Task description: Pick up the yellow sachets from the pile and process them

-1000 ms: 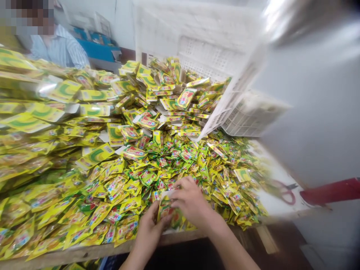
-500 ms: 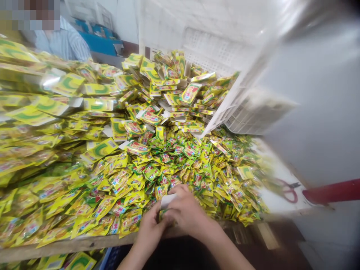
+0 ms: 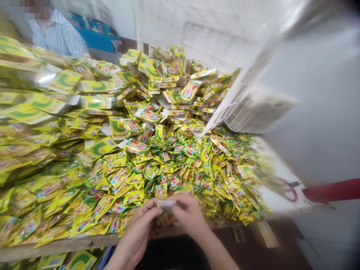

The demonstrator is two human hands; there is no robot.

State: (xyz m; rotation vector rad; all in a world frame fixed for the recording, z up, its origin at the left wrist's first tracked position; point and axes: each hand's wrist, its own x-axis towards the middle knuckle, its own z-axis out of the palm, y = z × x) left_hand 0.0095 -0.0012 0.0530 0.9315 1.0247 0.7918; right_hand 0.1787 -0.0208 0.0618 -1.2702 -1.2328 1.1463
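Observation:
Both hands meet at the table's front edge around a small yellow-green carton (image 3: 165,219) with a white end flap. My left hand (image 3: 143,221) grips its left side, thumb along the top near the flap. My right hand (image 3: 188,213) closes on the right side, fingers at the flap and partly blurred. Fingers cover much of the carton, so its contents are hidden. Just beyond the hands spreads a heap of small yellow and green sachets (image 3: 174,182). Behind that heap lie many printed cartons (image 3: 149,114), several with white flaps standing out.
A white plastic crate (image 3: 216,48) is tipped over the back of the pile. Scissors with red handles (image 3: 291,191) lie at the right, near a red tube-like object (image 3: 332,190). Another person in a striped shirt (image 3: 62,35) is at the back left. More packets (image 3: 80,260) show below the tabletop.
The white flap was raised between the hands and now lies flatter across the carton's top. My right hand has shifted slightly lower, and both hands sit more level with each other.

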